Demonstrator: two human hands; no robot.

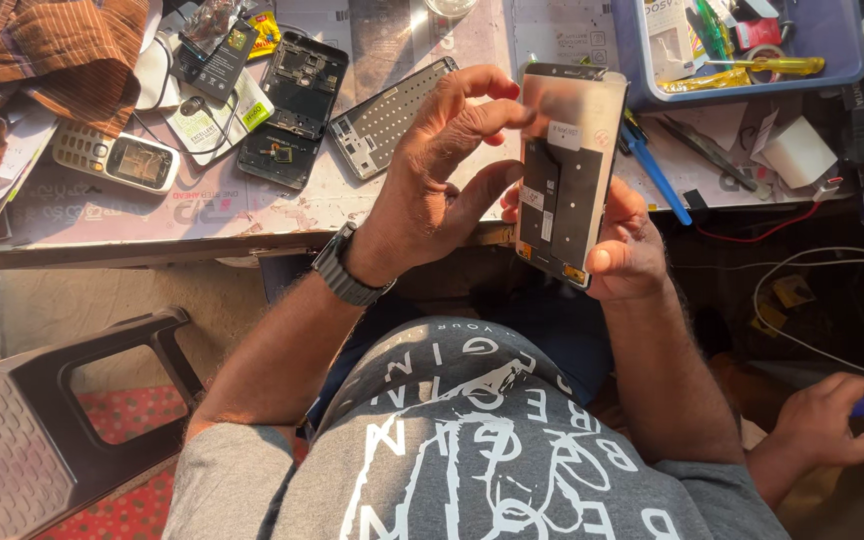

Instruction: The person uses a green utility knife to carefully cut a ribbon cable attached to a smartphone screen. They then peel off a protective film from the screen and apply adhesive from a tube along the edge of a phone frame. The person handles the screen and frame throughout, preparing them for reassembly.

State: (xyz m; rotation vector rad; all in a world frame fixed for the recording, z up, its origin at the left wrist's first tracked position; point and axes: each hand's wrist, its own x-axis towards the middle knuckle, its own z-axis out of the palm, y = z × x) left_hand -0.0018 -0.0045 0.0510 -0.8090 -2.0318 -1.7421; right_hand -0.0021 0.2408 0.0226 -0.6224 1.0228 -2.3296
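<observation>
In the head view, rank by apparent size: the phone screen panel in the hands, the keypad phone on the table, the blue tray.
1. Blue tray, partly cut off.
2. Phone screen panel, held nearer the camera, so unsure against the tray.
3. Keypad phone.

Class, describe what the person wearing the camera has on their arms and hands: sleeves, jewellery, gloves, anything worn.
Both hands are bare, with no gloves or rings visible. The left hand has a dark grey wristwatch with a link-style metal band on its wrist. The right hand shows nothing worn on its wrist. Both forearms are uncovered; short grey T-shirt sleeves end near the upper arms, and the shirt bears white printing.
</observation>
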